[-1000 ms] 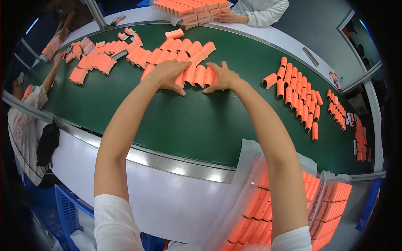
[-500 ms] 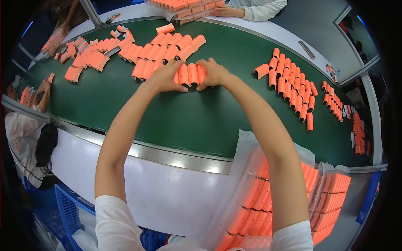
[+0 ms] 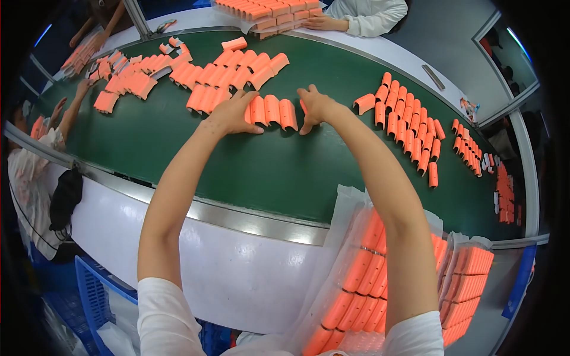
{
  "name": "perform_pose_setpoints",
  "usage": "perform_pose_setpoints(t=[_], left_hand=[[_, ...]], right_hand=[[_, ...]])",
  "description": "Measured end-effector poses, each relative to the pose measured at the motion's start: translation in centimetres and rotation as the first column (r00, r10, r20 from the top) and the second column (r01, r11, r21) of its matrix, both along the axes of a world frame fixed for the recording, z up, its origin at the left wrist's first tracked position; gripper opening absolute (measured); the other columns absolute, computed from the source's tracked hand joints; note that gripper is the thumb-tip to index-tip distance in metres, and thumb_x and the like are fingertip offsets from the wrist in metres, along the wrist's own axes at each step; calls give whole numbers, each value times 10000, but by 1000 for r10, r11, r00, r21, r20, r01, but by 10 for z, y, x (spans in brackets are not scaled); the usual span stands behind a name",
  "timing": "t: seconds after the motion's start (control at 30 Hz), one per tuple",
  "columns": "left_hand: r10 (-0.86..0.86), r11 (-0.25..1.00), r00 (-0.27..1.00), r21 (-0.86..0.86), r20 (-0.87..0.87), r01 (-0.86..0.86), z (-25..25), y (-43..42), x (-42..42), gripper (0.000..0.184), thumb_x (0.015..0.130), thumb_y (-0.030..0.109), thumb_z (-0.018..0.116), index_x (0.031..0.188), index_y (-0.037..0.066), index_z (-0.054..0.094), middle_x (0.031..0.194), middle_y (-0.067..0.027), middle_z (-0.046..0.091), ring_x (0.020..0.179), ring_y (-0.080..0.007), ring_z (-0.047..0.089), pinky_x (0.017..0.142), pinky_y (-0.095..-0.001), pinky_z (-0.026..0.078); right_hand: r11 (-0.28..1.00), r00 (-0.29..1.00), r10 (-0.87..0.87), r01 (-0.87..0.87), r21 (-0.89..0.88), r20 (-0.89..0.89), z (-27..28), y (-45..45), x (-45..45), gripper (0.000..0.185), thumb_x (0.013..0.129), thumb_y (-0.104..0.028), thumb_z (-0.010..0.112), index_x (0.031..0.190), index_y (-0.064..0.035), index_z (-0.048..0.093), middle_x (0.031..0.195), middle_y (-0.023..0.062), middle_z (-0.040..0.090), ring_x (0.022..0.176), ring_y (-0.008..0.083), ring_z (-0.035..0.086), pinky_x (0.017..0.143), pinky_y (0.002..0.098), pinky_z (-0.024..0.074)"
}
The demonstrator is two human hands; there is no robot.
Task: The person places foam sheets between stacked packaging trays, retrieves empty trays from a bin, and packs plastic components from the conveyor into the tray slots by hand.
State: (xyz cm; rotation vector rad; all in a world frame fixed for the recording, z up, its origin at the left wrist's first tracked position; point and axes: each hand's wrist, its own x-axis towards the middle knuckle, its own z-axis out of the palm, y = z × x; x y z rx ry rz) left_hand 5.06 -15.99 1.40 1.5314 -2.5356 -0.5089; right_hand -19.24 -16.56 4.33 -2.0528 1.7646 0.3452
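A short row of orange half-round shell pieces lies on the green belt, hollow side down. My left hand curls around the row's left end, thumb in front and fingers behind. Small gaps show between the pieces. To the right, apart from the row, my right hand is bent with the thumb low and fingers high. A sliver of an orange piece shows between them, mostly hidden by the hand. Just behind my left hand lies a larger cluster of the same pieces.
Slanted rows of orange pieces lie on the belt at right, a looser heap at left. Packed orange pieces in clear plastic stand by my right arm. A co-worker's hand rests beside a stack; another person works at left.
My right hand has moved right, away from the row that both hands pressed together. The pieces between my hands have spread out. The person at left has reached farther over the belt.
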Motion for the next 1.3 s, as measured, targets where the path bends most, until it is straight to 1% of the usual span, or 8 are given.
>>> perform_pose_setpoints(t=[0.2,0.4,0.73,0.8,0.83,0.9,1.13,1.3], left_hand=[[-11,999,1000,48,12,11,3,-2,-1,969,649,416,864,1450,139,393,1446,-119,413,1263,-337,515,995,-456,487],[-25,997,1000,69,-11,26,1,-5,-3,975,640,384,876,1451,135,396,1446,-125,410,1269,-340,509,1006,-451,482],[-47,999,999,-18,-20,47,-2,-1,-8,990,607,408,894,1417,82,427,1356,-142,483,1224,-331,535,998,-436,484],[-42,998,999,-44,-16,41,4,9,-11,981,604,402,895,1407,79,434,1340,-139,493,1208,-331,544,987,-438,487],[-34,997,999,-66,-13,33,7,16,-14,971,600,395,896,1397,76,441,1325,-136,503,1193,-331,552,975,-441,490],[-32,993,998,-111,-51,26,20,34,-22,934,606,374,889,1372,67,452,1284,-144,525,1148,-342,571,948,-444,496],[-128,984,934,-160,-335,77,115,156,-98,815,635,204,883,1325,49,479,1221,-130,553,1087,-323,586,915,-417,507],[-299,953,848,-91,-437,289,159,288,-139,814,617,179,893,1309,34,489,1200,-148,562,1014,-337,618,805,-392,551]], right_hand=[[998,954,30,-44,39,298,-13,0,2,1256,533,-231,942,1548,-178,204,1394,155,344,1137,353,577,935,445,528],[995,976,-30,7,104,218,2,6,15,1165,551,-377,926,1519,-304,281,1392,134,372,1132,320,591,919,437,523],[997,977,63,-53,-52,204,-13,8,16,1069,539,-524,888,1459,-301,393,1342,87,473,1170,333,580,960,458,495],[982,959,129,-88,-168,252,-11,16,16,998,522,-446,916,1398,-253,479,1244,77,552,777,213,704,796,352,570],[983,961,120,-79,-165,251,-6,19,14,998,522,-446,916,1398,-253,479,1244,77,552,777,213,704,796,352,570],[986,963,149,-126,-113,224,9,31,2,989,533,-500,874,1405,-267,470,1240,66,562,1132,306,599,938,459,497],[896,943,238,-120,-429,234,111,175,-100,877,581,-443,851,1348,-175,519,1132,91,597,1001,285,624,802,427,513],[922,959,34,78,-378,282,158,357,-172,794,590,-287,842,1312,-154,541,1054,92,584,915,312,625,744,428,502]])
